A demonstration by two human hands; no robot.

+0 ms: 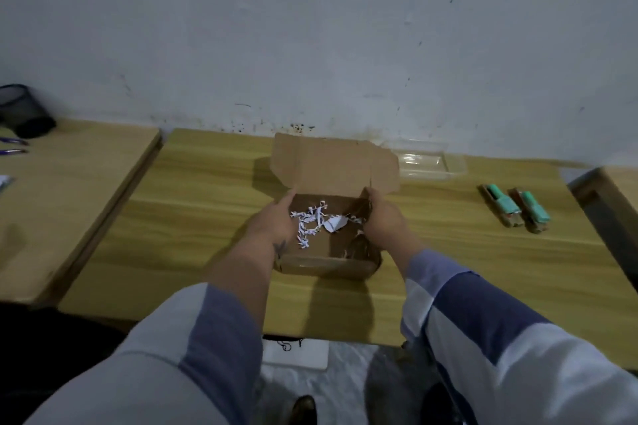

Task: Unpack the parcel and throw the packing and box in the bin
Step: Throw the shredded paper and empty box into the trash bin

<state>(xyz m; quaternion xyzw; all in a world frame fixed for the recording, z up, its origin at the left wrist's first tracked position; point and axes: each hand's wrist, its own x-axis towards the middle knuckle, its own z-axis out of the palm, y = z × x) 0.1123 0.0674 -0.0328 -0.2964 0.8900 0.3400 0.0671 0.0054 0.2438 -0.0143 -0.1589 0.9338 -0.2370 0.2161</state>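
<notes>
The open cardboard box (pixel 328 252) is held by its side walls between the left hand (pixel 276 221) and right hand (pixel 383 217), fingers apparently curled over the rims, seemingly for lifting, while shredded paper (pixel 310 221) remains inside between the fingers.

Premises present as a plain office or study room. Light wood-laminate desks (pixel 214 183) stand side by side against a scuffed, stained white wall (pixel 310 28). A black mesh pen holder (pixel 26 112) and purple pens (pixel 13 145) lie on the left desk.
</notes>
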